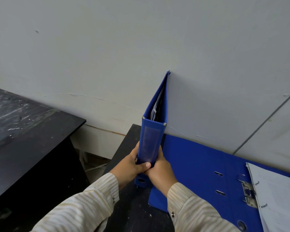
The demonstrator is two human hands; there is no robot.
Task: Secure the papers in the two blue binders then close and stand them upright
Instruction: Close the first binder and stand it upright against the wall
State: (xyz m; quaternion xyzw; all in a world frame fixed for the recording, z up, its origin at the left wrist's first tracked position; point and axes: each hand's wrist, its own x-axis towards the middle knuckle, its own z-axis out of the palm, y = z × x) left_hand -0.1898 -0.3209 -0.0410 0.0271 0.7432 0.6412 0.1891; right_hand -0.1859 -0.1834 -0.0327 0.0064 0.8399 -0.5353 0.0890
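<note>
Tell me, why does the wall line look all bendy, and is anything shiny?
Head view: the wide lens curves the wall edge; soft, even light, faint shadows; slight sheen on the closed binder spine's clear pocket and the open binder metal clip; all fairly sharp.

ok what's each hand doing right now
Left hand: closed on the upright binder, thumb across its spine.
Right hand: closed on the same binder from the other side.
</note>
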